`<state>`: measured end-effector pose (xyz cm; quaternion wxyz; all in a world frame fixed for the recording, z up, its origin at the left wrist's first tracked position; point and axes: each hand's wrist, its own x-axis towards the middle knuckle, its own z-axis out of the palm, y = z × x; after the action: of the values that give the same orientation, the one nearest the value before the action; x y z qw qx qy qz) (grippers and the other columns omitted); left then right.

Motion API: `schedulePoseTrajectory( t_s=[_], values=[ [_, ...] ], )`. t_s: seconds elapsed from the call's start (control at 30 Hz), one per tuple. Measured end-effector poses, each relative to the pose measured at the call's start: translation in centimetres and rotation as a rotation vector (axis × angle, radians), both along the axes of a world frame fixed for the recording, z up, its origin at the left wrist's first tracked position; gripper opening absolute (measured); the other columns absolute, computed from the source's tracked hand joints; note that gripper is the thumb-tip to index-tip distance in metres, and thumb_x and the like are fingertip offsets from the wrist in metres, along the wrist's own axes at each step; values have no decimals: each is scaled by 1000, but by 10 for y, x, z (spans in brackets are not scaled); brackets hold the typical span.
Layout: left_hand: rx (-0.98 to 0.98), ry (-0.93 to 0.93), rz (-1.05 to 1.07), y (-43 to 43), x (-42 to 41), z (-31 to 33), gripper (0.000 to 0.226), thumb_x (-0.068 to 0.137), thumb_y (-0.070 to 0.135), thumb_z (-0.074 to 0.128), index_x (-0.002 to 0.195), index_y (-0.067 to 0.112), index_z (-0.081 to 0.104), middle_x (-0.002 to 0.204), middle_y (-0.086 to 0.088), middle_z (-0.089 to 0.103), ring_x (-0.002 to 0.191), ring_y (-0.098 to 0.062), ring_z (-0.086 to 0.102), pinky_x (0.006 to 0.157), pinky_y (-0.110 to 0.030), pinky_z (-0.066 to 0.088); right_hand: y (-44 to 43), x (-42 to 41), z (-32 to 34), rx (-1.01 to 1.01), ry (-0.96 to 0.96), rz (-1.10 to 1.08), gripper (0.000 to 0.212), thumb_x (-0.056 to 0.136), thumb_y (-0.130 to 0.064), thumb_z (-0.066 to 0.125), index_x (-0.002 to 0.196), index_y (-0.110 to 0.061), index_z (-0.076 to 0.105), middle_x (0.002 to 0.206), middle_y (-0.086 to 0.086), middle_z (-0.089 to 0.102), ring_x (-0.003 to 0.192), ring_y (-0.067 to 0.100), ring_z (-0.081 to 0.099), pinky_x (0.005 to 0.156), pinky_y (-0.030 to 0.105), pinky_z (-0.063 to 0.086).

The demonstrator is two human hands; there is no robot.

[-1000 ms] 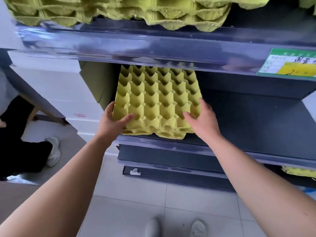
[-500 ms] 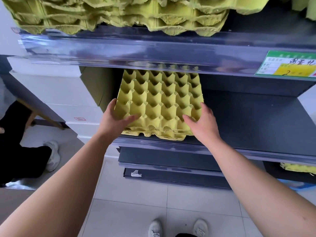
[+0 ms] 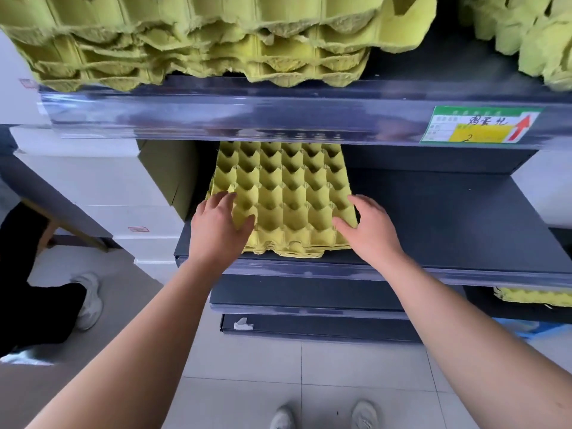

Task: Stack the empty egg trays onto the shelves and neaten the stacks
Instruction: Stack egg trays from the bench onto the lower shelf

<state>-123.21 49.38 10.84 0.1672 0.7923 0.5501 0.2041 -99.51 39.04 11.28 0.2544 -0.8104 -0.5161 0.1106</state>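
Left hand (image 3: 218,226), right hand (image 3: 370,232) outstretched, palms down

Yellow egg trays (image 3: 283,196): short nested stack, flat on middle shelf (image 3: 433,218), left side.
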Motion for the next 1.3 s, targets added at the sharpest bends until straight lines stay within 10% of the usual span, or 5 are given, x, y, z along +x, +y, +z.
schedulePoseTrajectory(
  t_s=[0.77, 1.3],
  values=[
    [310, 124, -888, -274, 385, 19, 18, 75, 25, 59, 79, 11, 68, 75, -1, 67, 70, -30, 63, 67, -35, 49, -351, 261, 17, -46, -243, -451, 30, 82, -23, 53, 101, -3, 65, 97, 13, 67, 91, 35, 61, 79, 41, 53],
    [141, 251, -1014, -403, 671, -39, 28, 86, 31, 63, 104, 10, 69, 99, -5, 69, 95, -30, 62, 83, -39, 47, -494, 518, -24, -157, -190, -629, 41, 94, -23, 52, 132, -8, 54, 131, 8, 58, 125, 25, 48, 104, 32, 35]
  ],
)
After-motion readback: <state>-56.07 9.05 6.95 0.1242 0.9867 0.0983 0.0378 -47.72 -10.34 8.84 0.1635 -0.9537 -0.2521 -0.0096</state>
